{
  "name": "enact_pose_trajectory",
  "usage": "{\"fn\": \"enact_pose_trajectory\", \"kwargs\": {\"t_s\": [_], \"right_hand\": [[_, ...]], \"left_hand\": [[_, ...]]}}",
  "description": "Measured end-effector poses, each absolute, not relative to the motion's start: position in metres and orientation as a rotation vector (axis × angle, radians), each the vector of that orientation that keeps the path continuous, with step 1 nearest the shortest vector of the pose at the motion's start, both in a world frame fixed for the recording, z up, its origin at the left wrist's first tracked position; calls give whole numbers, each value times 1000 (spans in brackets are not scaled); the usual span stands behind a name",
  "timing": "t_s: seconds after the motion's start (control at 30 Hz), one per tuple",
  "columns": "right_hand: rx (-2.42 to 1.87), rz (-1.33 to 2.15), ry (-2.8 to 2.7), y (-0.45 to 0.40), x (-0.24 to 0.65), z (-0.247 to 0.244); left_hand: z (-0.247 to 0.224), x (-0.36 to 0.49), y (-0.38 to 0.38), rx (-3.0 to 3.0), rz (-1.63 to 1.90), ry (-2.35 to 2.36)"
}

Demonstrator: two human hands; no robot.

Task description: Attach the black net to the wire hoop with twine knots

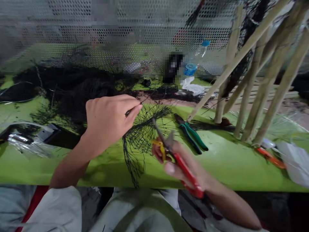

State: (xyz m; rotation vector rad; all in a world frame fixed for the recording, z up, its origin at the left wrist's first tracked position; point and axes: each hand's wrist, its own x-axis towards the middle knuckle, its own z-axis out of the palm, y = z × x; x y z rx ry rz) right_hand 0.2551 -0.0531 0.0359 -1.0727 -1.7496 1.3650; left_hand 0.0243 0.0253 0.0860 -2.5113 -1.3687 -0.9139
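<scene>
Pinched between thumb and fingers of my left hand (108,120) is a dark thread of black netting (142,137). The net spreads over the green tabletop beside that hand, and a bunched tail of it hangs toward the front edge. My right hand (178,161) grips scissors (188,174) with red handles and a yellow part near the pivot. Their blades are apart and point up at the net, smeared by motion. Whether the blades touch the strands, I cannot tell. Green-handled pliers (193,135) lie just beyond my right hand.
At right, wooden sticks (253,87) stand upright. An orange-handled tool (271,158) lies near their feet. A heap of black mesh (70,83) covers the back left. Behind stand a plastic bottle (190,67) and a perforated metal panel (149,32). Clear plastic packaging (26,141) lies at left.
</scene>
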Motion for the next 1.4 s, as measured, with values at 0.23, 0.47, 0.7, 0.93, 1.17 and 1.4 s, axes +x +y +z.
{"fn": "enact_pose_trajectory", "kwargs": {"t_s": [0.23,0.47,0.7,0.93,1.17,1.4], "right_hand": [[-1260,1386,-1685,-49,238,-3],[-1314,1308,-1704,-39,236,-2],[-1346,1255,-1702,-31,235,10],[-1356,1185,-1672,-26,230,14],[-1395,1046,-1684,-25,230,9],[-1404,972,-1668,-25,228,7]], "left_hand": [[87,27,20,-2485,-869,-1388],[85,30,16,-2473,-834,-1374],[80,33,12,-2425,-740,-1296],[77,40,3,-2338,-708,-1185],[75,41,3,-2327,-726,-1136],[77,41,3,-2385,-693,-1192]]}}
